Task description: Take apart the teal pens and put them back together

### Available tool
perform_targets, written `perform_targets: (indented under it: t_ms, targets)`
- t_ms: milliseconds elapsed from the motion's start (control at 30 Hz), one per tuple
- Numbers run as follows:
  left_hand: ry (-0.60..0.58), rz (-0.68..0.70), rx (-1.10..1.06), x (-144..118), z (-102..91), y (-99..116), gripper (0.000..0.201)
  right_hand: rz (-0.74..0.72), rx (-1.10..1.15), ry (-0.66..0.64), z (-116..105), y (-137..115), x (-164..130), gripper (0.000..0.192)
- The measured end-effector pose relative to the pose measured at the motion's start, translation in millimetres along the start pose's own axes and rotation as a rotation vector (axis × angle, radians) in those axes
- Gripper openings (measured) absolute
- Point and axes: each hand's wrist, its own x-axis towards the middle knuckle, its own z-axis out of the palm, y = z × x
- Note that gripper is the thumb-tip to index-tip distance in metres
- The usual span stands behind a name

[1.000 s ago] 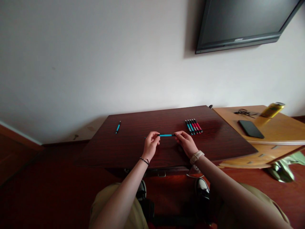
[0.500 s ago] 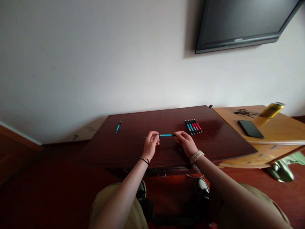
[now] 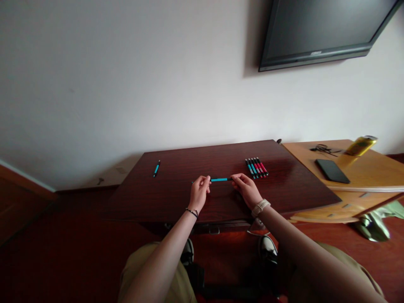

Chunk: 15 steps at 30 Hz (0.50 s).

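Pinching one slim blue-and-black pen (image 3: pixel 220 179) at both ends: left hand (image 3: pixel 199 192) curled nearly closed, fingertips gripping the left end; right hand (image 3: pixel 246 188) likewise closing on the right end. Holding it level, just above the dark red-brown wooden table (image 3: pixel 176 198), near the table's middle. Lying well apart to the left, a single blue pen (image 3: pixel 156 168); near the right hand, a tight row of blue and red pens (image 3: pixel 256 167). Leaving bare wood between hands and near edge. Abutting on the right, a light wooden side table (image 3: pixel 372 174).
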Motion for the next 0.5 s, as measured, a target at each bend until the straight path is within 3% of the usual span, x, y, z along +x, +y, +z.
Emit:
perform_targets:
  t_ms: [267,500]
  targets:
    - [-0.059,-0.015,-0.073,-1.1,0.7,4.9,0.031,0.0,-0.007,0.012,0.4,-0.9,-0.1,0.042]
    - [-0.024,-0.025,-0.027,-0.4,1.1,6.3,0.024,0.0,-0.037,0.015,-0.3,0.0,0.8,0.042]
